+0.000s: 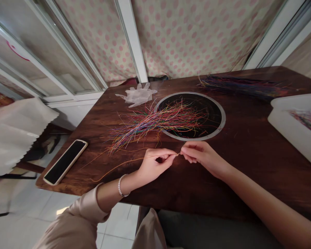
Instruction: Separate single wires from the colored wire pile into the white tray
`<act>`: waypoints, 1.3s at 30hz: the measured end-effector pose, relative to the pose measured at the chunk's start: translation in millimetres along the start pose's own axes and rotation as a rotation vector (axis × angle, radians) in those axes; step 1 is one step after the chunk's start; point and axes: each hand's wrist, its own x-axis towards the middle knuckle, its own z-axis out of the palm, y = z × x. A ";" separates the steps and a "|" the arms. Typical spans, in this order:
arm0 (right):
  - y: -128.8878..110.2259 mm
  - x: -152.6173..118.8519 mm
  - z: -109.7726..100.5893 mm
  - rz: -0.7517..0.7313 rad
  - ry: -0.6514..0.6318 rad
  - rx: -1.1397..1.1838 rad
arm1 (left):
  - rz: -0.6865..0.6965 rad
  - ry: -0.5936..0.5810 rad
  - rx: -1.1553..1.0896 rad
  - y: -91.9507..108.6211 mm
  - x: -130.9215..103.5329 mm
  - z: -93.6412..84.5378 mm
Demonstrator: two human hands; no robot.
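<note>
Between thumb and forefinger, my left hand (157,162) pinches a thin orange wire (116,166), whose long tail curves away to the left over the table. A short bit of the wire shows between the two hands. My right hand (199,154) is closed in a pinch close to the left fingertips, at the wire's end. Just beyond the hands lies a loose bundle of thin coloured wires (145,126), red, yellow, purple and green, fanned partly over a dark round plate (214,116) with a grey rim.
A phone (65,162) lies at the table's left edge. Behind the bundle is a clear plastic glove (139,95). Another dark wire bundle (238,86) lies at the back right, near a white bin (282,114) with wires inside. The wooden table (248,166) stands against a curtained window.
</note>
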 end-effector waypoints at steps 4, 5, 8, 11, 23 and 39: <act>0.4 0.8 0.0 -0.056 0.027 -0.075 | 0.016 0.015 0.028 -0.7 -0.1 0.2; 0.1 0.8 0.0 -0.079 0.037 -0.094 | 0.007 0.013 0.023 -0.8 -0.1 0.2; -0.8 0.3 0.2 -0.136 0.072 -0.170 | -0.037 -0.001 -0.008 -1.6 -0.4 0.1; -1.0 -0.1 0.6 -0.193 0.098 -0.237 | -0.094 -0.009 -0.048 -2.1 -0.5 0.5; 2.7 -3.7 2.8 -0.401 0.182 -0.415 | -0.407 -0.124 -0.404 2.6 6.7 -4.4; 2.9 -8.9 4.4 -0.858 0.247 -0.685 | -0.619 -0.227 -0.824 4.8 6.8 -6.4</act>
